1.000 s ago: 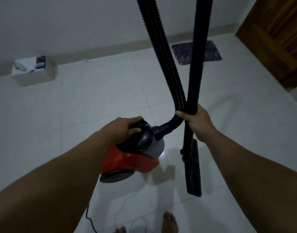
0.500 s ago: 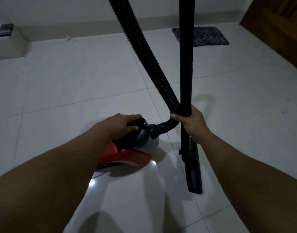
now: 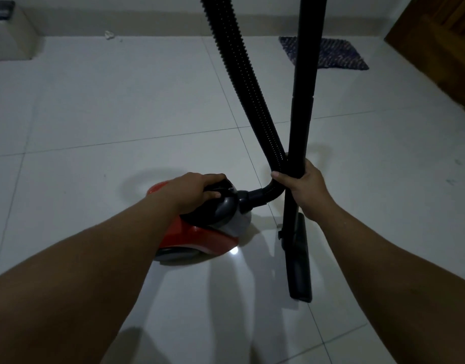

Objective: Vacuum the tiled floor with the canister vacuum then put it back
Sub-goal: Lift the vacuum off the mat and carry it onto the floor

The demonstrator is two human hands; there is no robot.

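Note:
The red and black canister vacuum [image 3: 200, 237] is low over the white tiled floor [image 3: 121, 114], its shadow beneath it. My left hand [image 3: 197, 191] grips the black handle on its top. A ribbed black hose [image 3: 239, 82] curves up from the canister's front and out of the top of the frame. Beside it stands the upright black wand [image 3: 303, 101], ending in the flat floor nozzle [image 3: 298, 261] just above or on the tiles. My right hand [image 3: 303, 185] is closed around the wand and the hose together.
A patterned dark mat [image 3: 334, 52] lies by the far wall at the right. A brown wooden door [image 3: 441, 48] fills the right edge. A pale box [image 3: 10, 38] with a dark item on top sits far left. A small white scrap [image 3: 109, 34] lies by the skirting.
I have moved forward with the vacuum: the far wall, box and mat are closer and my feet have left the frame. Both hands keep the same grips.

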